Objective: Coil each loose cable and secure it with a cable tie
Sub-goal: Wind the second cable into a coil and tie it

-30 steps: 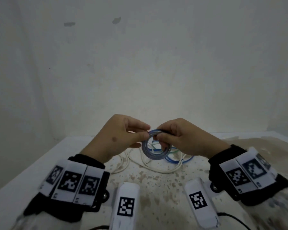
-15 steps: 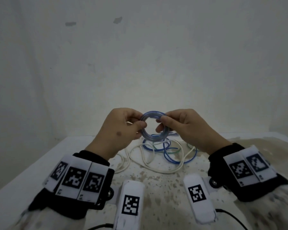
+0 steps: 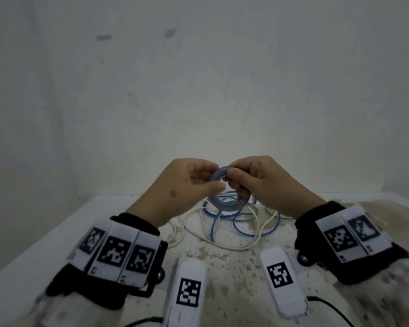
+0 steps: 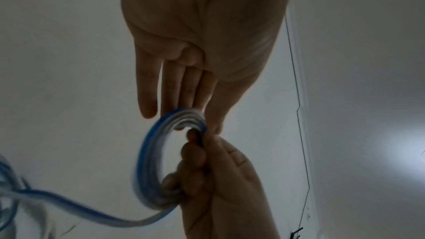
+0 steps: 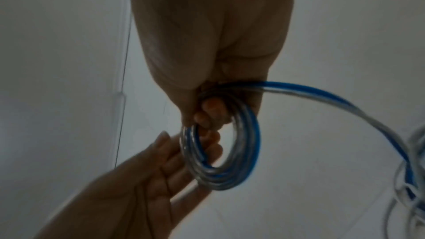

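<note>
A blue and clear cable coil point(image 3: 229, 205) point(image 4: 147, 152) point(image 5: 248, 144) is held up above the table between both hands. My right hand point(image 3: 232, 182) point(image 5: 207, 115) grips it with fingers curled through the ring. My left hand point(image 3: 213, 178) point(image 4: 202, 117) pinches the coil's top between thumb and nearly straight fingers. A loose tail point(image 4: 69, 204) point(image 5: 322, 94) runs from the coil down to a tangle of blue point(image 3: 246, 230), white point(image 3: 222, 241) and green point(image 3: 272, 213) cables on the table. I see no cable tie.
The stained white table point(image 3: 222, 267) meets a bare wall just behind the cables; its left edge point(image 3: 57, 234) runs diagonally. Two white tagged units point(image 3: 189, 291) point(image 3: 281, 274) sit near me, each with a black lead.
Both hands rose slightly and drew closer together. The coil turned between them, and the right fingers now hook through the ring.
</note>
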